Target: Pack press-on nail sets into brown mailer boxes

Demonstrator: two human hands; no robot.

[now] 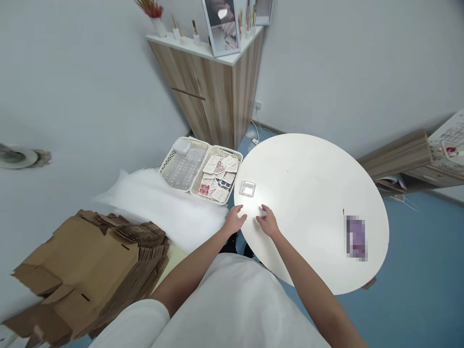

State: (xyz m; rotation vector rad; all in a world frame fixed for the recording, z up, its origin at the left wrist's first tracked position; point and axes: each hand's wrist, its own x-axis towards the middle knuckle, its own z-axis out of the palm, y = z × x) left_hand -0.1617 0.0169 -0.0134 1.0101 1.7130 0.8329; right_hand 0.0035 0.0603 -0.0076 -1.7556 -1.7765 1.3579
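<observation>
A small clear plastic box (247,189) lies near the left edge of the round white table (308,179). Just below it, my left hand (234,220) hovers at the table's edge with fingers apart and nothing in them. My right hand (267,222) is over the tabletop to its right, thumb and fingers spread, also holding nothing. The two hands face each other across a gap, both apart from the box. Left of the table, one white basket (191,191) holds printed cards and packets (218,178); the basket beside it (164,169) contains several clear plastic boxes (183,166).
White foam sheets (170,205) and a stack of flattened brown cardboard boxes (94,261) are at the left. A blurred purple item (357,237) lies on the table's right side. Behind stands a wooden cabinet (213,92) with a picture frame (222,26); cables (258,128) trail by the wall.
</observation>
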